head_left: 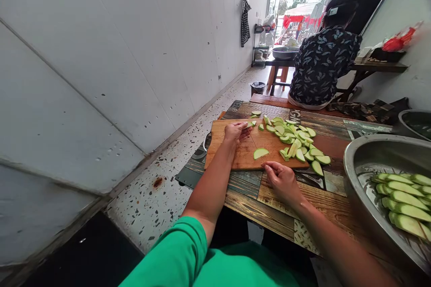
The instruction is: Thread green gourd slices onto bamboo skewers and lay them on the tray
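Observation:
My right hand [281,181] pinches the near end of a thin wooden skewer [254,142], which slants up over a wooden cutting board [220,148]. A half-moon zucchini slice [260,153] lies along the skewer's lower part; whether it is pierced, I cannot tell. At the skewer's far end, my left hand [236,132] has its fingers closed around what looks like another zucchini slice [251,123], partly hidden by the fingers. Loose cut zucchini slices [292,134] are heaped on the board's right side and spill onto the patchwork wooden table [242,184].
At the right stands a large metal basin [352,157] holding skewered zucchini slices [404,197], with another metal basin [415,121] behind it. Beyond the table a person [326,54] sits facing away on a bench [269,100]. A white wall [134,45] runs along the left.

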`<state>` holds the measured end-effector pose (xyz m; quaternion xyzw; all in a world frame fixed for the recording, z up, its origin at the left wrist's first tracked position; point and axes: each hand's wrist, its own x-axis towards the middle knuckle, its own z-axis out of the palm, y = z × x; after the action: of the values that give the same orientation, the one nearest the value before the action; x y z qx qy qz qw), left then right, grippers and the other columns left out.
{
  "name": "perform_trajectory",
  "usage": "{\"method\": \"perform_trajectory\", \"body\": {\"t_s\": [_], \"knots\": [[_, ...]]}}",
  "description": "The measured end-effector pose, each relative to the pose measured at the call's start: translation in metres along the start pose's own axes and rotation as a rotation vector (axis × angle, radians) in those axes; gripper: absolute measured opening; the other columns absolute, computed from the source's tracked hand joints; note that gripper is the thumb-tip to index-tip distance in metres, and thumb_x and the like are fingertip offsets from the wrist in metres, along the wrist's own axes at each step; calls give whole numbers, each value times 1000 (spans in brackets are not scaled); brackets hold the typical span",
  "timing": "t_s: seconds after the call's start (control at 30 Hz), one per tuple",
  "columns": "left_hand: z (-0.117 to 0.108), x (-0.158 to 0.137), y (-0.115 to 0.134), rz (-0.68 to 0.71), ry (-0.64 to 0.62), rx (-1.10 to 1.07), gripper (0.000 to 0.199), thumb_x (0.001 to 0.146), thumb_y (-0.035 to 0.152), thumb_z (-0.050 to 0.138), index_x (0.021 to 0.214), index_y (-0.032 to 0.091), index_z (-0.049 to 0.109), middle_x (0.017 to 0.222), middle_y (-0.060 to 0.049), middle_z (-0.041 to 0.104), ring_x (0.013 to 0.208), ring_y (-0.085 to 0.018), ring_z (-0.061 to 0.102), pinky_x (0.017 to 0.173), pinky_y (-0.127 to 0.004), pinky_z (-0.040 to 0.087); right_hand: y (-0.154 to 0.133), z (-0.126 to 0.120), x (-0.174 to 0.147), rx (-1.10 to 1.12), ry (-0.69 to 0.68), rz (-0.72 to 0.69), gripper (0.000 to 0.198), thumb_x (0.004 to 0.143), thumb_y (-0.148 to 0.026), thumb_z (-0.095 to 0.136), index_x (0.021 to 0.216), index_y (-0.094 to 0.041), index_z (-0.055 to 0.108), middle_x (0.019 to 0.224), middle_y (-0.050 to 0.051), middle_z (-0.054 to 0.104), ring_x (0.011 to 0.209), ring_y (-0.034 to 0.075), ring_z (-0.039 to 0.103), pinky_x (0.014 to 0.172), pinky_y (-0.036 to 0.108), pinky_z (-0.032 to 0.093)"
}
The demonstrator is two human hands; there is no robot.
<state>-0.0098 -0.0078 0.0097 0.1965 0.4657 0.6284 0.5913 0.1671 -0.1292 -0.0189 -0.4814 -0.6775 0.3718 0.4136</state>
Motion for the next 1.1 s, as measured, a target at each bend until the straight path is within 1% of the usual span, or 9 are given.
{"method": "perform_trajectory", "body": {"t_s": [0.17,0.27,0.33,0.5,0.63,0.73,0.87,1.0,1.1], "knots": [[1,-1,1,-28,-8,2,13,70,5,70,74,10,60,63,-7,68,63,-16,68,74,-31,54,0,1,0,-19,11,-28,35,83,-44,49,84,-16,71,57,6,62,56,19,58,47,26,41],[0,1,2,-55,-11,-9,11,71,3,68,73,10,59,63,-7,68,61,-16,68,71,-30,55,0,0,0,-2,-9,-13,34,82,-43,50,85,-17,71,54,4,60,53,18,55,45,25,38],[-1,2,2,-73,-10,-25,9,73,4,66,73,10,59,63,-8,68,61,-16,68,70,-29,55,2,0,1,39,-22,11,34,81,-44,51,85,-16,70,51,3,56,48,16,50,43,24,35],[1,3,1,-133,-14,-146,4,80,9,59,77,11,59,70,-10,69,72,-18,69,75,-31,56,10,4,6,233,-75,127,44,76,-52,54,89,-13,69,43,-4,40,38,10,33,38,23,24],[8,0,0,-161,-6,-270,5,81,10,56,78,12,59,77,-12,70,81,-20,69,79,-33,55,7,6,7,336,-112,178,49,73,-55,58,90,-10,68,43,-6,34,39,7,30,38,21,20],[11,-2,-2,-185,25,-320,5,80,9,57,76,12,59,72,-10,69,79,-20,69,79,-33,55,-2,6,5,429,-150,266,52,71,-56,60,95,-9,66,44,-8,32,38,5,25,37,20,17],[13,-3,-5,-154,14,-370,7,81,10,55,75,11,59,66,-8,67,69,-17,69,76,-31,55,-11,5,3,523,-157,367,57,66,-56,65,98,-9,64,43,-9,33,35,4,22,34,19,14],[16,-5,-6,-154,22,-356,13,86,16,51,77,11,58,67,-8,68,66,-16,68,75,-32,55,-8,6,4,523,-153,357,55,67,-55,64,98,-9,65,42,-9,33,34,5,24,34,19,16],[18,-6,-6,-139,62,-318,12,86,16,53,76,11,58,71,-10,69,73,-18,69,78,-34,55,-2,5,5,373,-101,265,45,71,-51,60,90,-11,68,43,-5,42,37,8,34,37,21,25]]}}
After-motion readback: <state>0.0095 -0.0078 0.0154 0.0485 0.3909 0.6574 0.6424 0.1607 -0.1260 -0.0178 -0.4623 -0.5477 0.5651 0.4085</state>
